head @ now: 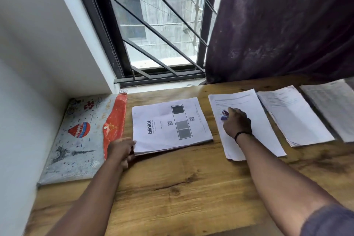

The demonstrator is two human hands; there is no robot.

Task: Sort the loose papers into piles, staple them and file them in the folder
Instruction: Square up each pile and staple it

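Several paper piles lie in a row on the wooden table (pixel 172 188). My left hand (pixel 122 149) grips the near left corner of the pile printed "blinkit" (pixel 170 124). To the right, my right hand (pixel 236 122) rests on a second pile (pixel 264 132), fingers curled round a small purple stapler (pixel 224 115). Two more piles lie further right, one (pixel 295 115) beside the second and one (pixel 333 105) at the frame's edge. A grey folder (pixel 76 140) with a hot-air balloon print and a red flap lies at the far left, its snap fastened.
A white wall (pixel 28 63) borders the table on the left, tight against the folder. A barred window (pixel 157 25) stands behind the table. A dark purple curtain (pixel 283 25) hangs over the back right, down to the papers there.
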